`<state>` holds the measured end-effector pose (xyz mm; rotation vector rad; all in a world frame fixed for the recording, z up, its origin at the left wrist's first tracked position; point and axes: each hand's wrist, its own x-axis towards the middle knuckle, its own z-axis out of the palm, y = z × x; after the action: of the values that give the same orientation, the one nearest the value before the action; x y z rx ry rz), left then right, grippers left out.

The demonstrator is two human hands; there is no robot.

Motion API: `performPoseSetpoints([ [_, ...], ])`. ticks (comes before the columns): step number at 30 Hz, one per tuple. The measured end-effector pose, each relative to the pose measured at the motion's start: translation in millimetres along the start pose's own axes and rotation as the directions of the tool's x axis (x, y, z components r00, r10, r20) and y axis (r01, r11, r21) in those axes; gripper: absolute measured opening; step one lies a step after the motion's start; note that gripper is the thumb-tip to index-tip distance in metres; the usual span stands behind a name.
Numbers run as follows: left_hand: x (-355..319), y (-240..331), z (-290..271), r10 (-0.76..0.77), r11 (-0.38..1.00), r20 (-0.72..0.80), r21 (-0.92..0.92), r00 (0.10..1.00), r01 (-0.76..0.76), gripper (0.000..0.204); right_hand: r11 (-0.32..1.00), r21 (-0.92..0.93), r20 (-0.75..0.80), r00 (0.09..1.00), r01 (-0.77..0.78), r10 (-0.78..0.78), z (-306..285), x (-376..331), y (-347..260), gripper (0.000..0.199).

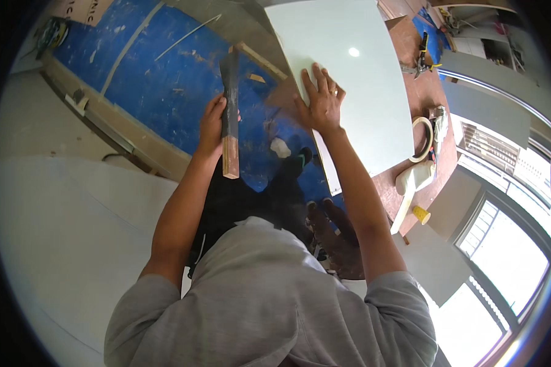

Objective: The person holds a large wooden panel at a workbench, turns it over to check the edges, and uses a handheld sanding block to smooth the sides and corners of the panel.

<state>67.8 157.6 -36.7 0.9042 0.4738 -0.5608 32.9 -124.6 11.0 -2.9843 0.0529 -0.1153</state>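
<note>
My left hand [212, 125] is closed around a long sanding block [231, 116], a wooden strip with a dark sheet over most of its length. Bare wood shows at its near end, and it is held off to the left of a white panel [361, 92]. On the panel's left part lies my right hand [323, 101], palm down with the fingers spread, one wearing a ring. The panel has a smooth, glossy face that reflects a light, and its left edge faces the sanding block. A gap separates the block from the panel.
Right of the panel, a brown work surface [438, 162] carries a tape roll [421, 139], a white bottle [415, 178], a yellow cup-like object [421, 214] and pliers [422, 52]. A blue, stained floor covering [159, 79] stretches below. Pale boards [61, 232] stand at the left.
</note>
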Motion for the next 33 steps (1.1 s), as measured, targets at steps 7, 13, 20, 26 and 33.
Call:
performPoseSetpoints([
  [7,-68.6,-85.1,56.0,0.106,0.990,-0.027,0.092,0.994,-0.103,0.048,0.969,0.038,0.089,0.965,0.245,-0.247,-13.4,-5.9,76.6,0.055],
  [13,-77.9,-136.6,102.5,0.356,0.923,-0.112,0.193,0.928,-0.331,0.053,0.969,-0.058,0.177,0.958,0.238,-0.225,-12.4,-9.2,86.6,0.067],
  [20,-36.6,-159.2,102.0,0.397,0.917,-0.204,0.125,0.895,-0.378,0.050,0.985,0.098,0.044,0.988,0.140,-0.145,0.5,4.4,27.3,0.073],
  [26,-57.3,-170.9,95.1,0.403,0.915,-0.214,0.103,0.890,-0.389,0.051,0.992,0.012,0.041,0.991,0.124,-0.124,15.8,5.3,21.1,0.063],
  [33,-32.1,-144.7,114.2,0.493,0.865,-0.093,0.153,0.865,-0.477,0.059,0.969,0.120,0.103,0.968,0.217,-0.230,4.2,4.8,46.9,0.062],
])
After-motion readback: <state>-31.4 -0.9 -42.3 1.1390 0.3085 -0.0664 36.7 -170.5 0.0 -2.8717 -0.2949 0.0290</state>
